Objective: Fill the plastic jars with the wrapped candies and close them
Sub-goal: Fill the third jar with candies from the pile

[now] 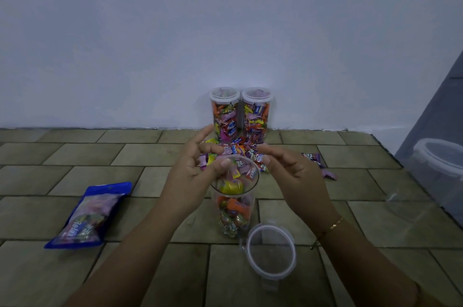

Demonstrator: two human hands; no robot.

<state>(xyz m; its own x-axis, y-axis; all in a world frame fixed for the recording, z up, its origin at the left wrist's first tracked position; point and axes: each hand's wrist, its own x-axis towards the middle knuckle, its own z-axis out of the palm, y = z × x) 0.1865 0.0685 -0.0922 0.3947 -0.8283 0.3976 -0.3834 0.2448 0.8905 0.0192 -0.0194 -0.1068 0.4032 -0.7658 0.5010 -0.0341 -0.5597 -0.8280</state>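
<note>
Open jar (234, 196) on floor, part-filled. Left hand (194, 169) and right hand (295, 171) over mouth, fingers loose, holding nothing visible. Lid (271, 251) beside jar. Risk: knocking tall jar over, candies (238, 150) spill.

- We see two bare forearms, no sleeves reaching into view on either.
- Our left hand (190, 169) wears nothing: no ring on its fingers, no band behind them.
- Behind the fingers of our right hand (298, 174), at the wrist, a thin gold chain bracelet (334, 226) circles, a small bead dangling below it.
</note>
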